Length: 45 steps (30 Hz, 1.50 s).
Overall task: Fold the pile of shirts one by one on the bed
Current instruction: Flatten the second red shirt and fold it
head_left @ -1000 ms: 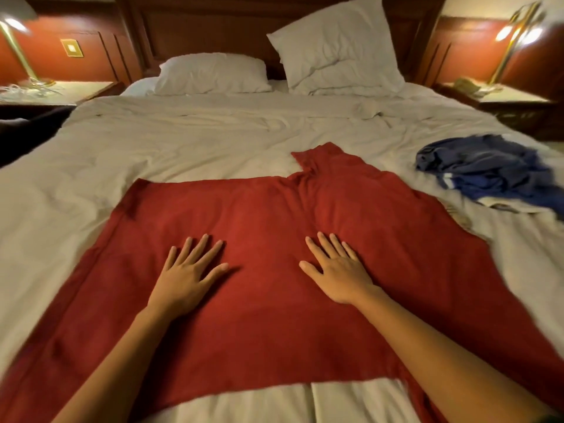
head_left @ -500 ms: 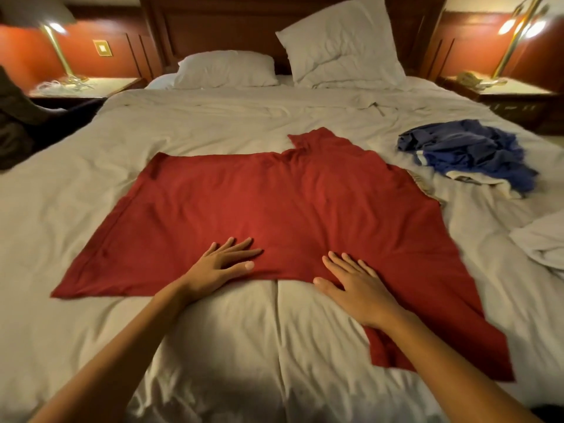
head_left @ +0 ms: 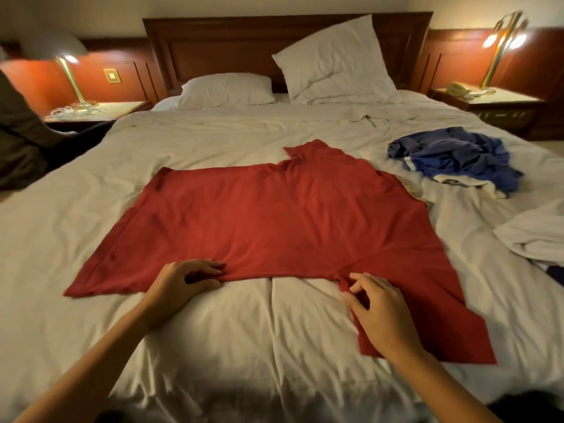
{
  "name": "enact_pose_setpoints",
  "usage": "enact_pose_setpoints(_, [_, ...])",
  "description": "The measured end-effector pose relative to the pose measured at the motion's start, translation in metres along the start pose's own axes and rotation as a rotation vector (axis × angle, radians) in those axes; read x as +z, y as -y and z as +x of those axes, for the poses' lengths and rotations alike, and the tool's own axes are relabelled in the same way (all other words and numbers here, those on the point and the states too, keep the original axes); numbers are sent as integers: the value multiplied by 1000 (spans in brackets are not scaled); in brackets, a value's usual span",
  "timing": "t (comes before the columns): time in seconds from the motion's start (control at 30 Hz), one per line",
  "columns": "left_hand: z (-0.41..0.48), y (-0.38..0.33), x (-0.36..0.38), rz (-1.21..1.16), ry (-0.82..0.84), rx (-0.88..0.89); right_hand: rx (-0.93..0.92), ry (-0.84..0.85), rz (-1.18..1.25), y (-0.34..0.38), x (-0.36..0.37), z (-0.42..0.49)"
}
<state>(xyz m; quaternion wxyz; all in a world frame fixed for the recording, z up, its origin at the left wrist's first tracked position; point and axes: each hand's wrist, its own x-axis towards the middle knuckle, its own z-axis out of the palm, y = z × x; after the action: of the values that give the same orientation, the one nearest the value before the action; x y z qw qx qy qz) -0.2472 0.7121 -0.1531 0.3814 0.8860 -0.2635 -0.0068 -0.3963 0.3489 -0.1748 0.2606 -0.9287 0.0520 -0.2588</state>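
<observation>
A red shirt (head_left: 274,221) lies spread flat across the middle of the white bed (head_left: 213,337), one sleeve pointing toward the pillows and one toward me at the right. My left hand (head_left: 186,282) pinches the shirt's near edge with curled fingers. Where the near sleeve meets the body, my right hand (head_left: 375,306) pinches the red cloth. A crumpled blue shirt (head_left: 451,157) lies on the bed at the far right with a white garment (head_left: 464,183) partly under it.
Two white pillows (head_left: 332,62) lean at the wooden headboard. A bunched white cloth (head_left: 537,236) lies at the bed's right edge. Nightstands with lit brass lamps (head_left: 500,41) flank the bed. A dark garment (head_left: 18,138) sits at the far left.
Both hands slid from the middle of the red shirt back to its near edge. Their flat fingers have curled and now pinch the cloth. The view has pulled back.
</observation>
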Motion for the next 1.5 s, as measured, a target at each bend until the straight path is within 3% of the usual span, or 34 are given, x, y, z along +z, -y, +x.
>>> enact_pose_setpoints(0.17, [-5, 19, -30, 157, -40, 33, 122, -38, 249, -10, -19, 27])
enact_pose_setpoints(0.23, [-2, 31, -48, 198, -24, 15, 146, 28, 284, -21, -27, 53])
enact_pose_setpoints(0.3, [9, 45, -65, 210, -48, -31, 166, 196, 293, -30, -31, 86])
enact_pose_setpoints(0.43, [50, 65, -97, 274, -52, -143, 195, 692, 201, -44, -29, 177])
enact_pose_setpoints(0.5, [78, 75, -112, 341, -52, -167, 158, 780, 56, -48, -21, 231])
enact_pose_setpoints(0.57, [106, 87, -125, 394, -77, -187, 129, 684, -59, -43, -10, 279])
enact_pose_setpoints(0.7, [145, 103, -129, 660, -136, -278, 126, 317, -254, -21, 38, 308])
enact_pose_setpoints(0.77, [153, 108, -121, 664, -129, -271, 77, 323, -220, -8, 73, 286])
enact_pose_setpoints(0.9, [144, 121, -110, 651, -35, -253, -58, 539, -211, -2, 126, 225])
enact_pose_setpoints(1.03, [132, 140, -116, 695, -45, -207, -82, 339, -362, -11, 140, 221])
enact_pose_setpoints(1.17, [151, 141, -132, 598, -96, -260, -94, 411, -433, -9, 137, 243])
enact_pose_setpoints(1.37, [159, 151, -125, 595, -95, -646, -59, 238, -386, -14, 139, 235])
enact_pose_setpoints(1.5, [139, 142, -106, 628, -204, -717, 11, 32, -462, -39, 112, 205])
